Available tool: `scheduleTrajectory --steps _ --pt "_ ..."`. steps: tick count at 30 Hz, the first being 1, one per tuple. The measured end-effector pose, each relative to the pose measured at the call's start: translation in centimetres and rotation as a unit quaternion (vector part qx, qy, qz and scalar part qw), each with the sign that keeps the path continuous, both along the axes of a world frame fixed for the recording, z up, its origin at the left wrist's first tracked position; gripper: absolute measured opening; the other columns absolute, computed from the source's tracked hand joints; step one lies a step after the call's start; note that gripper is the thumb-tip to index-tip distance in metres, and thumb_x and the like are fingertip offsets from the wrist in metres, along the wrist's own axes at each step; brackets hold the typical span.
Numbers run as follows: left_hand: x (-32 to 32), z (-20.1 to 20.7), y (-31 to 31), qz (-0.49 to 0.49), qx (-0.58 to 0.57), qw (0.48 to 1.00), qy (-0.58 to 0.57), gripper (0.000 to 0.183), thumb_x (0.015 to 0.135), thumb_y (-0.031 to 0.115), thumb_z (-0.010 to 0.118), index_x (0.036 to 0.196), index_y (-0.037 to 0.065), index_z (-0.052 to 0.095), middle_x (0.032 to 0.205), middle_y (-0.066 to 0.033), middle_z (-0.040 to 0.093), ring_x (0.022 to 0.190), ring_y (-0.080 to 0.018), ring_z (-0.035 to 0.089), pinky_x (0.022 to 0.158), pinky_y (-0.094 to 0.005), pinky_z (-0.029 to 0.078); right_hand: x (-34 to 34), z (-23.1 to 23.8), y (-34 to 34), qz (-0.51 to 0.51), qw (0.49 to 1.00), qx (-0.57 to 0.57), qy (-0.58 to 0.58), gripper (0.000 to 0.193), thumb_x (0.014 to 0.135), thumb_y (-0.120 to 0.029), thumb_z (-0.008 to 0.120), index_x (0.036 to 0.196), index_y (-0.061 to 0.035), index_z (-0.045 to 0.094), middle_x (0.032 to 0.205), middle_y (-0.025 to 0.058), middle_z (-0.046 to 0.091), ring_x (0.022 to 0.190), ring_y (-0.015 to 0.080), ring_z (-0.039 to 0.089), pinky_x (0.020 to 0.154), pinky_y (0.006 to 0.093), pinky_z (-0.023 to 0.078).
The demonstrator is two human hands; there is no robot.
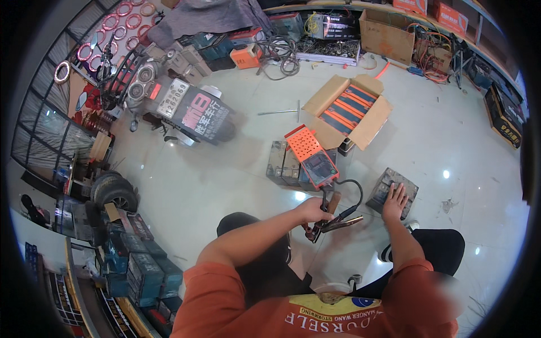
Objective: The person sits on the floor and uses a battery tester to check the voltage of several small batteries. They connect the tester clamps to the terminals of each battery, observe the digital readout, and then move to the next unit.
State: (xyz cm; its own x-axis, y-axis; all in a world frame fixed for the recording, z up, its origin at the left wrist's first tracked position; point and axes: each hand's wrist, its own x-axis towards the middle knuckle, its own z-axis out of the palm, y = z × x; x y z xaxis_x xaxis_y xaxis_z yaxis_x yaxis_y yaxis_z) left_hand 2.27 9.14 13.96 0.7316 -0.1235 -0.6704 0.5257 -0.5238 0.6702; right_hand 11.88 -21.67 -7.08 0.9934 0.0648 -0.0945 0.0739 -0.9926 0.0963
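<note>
My left hand (314,211) is closed around the black cables and clamps of an orange tester. One copper-coloured clamp (345,224) sticks out to the right of the fingers, and another hangs below them. The tester (313,158), a perforated orange box with a dark panel at its near end, rests tilted on dusty used batteries (280,164) on the floor. My right hand (396,198) lies with its fingers spread on top of a separate dusty grey battery (411,193), to the right of the tester. That battery's terminals are partly hidden by the hand.
Beyond the tester stands an open carton (373,128) of orange-and-black batteries. A metal T-handle wrench (282,112) lies left of it. A motorbike (194,110) is at the far left. Stacked batteries (143,273) line the left side, and a black box (503,115) stands at the right.
</note>
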Motion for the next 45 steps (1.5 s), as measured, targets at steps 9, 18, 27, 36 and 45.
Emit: scheduleTrajectory --steps 9,18,27,36,45 --pt "0.0 -2.4 -0.8 0.027 -0.031 0.999 0.023 0.032 0.080 0.023 0.080 0.099 0.002 0.065 0.085 -0.0075 0.069 0.072 -0.0175 0.067 0.067 -0.0327 0.053 7.3 0.9 -0.9 -0.088 0.993 0.003 0.074 0.075 0.095 -0.008 0.045 0.159 -0.0142 0.006 0.164 0.0203 0.000 0.151 0.0365 0.008 0.118 0.0590 0.010" --pt "0.2 -3.8 -0.5 0.021 -0.016 1.000 -0.012 0.036 0.080 0.024 0.081 0.102 0.001 0.064 0.086 -0.0060 0.068 0.075 -0.0170 0.065 0.067 -0.0335 0.053 12.7 1.3 -2.0 -0.108 0.992 -0.018 0.063 0.076 0.095 -0.009 0.047 0.159 -0.0129 0.007 0.163 0.0215 0.002 0.151 0.0377 0.010 0.117 0.0603 0.016" --pt "0.8 -3.4 -0.9 0.024 -0.024 0.999 0.008 0.036 0.081 0.024 0.080 0.104 0.002 0.065 0.089 -0.0061 0.069 0.077 -0.0150 0.065 0.068 -0.0315 0.052 16.3 2.6 -4.1 -0.090 0.991 -0.073 0.069 0.075 0.096 -0.009 0.047 0.159 -0.0137 0.006 0.164 0.0208 0.006 0.150 0.0364 0.015 0.116 0.0570 0.022" --pt "1.3 -2.9 -1.5 -0.029 0.030 0.999 -0.025 0.043 0.078 0.032 0.082 0.103 0.000 0.066 0.084 -0.0094 0.070 0.075 -0.0217 0.068 0.072 -0.0348 0.052 19.6 7.5 -6.2 -0.008 0.977 -0.014 0.215 0.077 0.081 -0.030 0.073 0.145 -0.0032 0.040 0.149 0.0240 0.038 0.137 0.0357 0.041 0.107 0.0459 0.042" --pt "0.9 -1.0 -2.1 0.001 0.042 0.999 -0.012 0.046 0.072 0.032 0.085 0.100 0.000 0.069 0.088 -0.0134 0.072 0.078 -0.0264 0.070 0.073 -0.0395 0.054 14.9 19.4 -1.7 0.271 0.928 0.104 0.232 0.050 0.083 -0.031 0.072 0.121 0.0006 0.062 0.116 0.0200 0.068 0.108 0.0343 0.065 0.094 0.0400 0.051"
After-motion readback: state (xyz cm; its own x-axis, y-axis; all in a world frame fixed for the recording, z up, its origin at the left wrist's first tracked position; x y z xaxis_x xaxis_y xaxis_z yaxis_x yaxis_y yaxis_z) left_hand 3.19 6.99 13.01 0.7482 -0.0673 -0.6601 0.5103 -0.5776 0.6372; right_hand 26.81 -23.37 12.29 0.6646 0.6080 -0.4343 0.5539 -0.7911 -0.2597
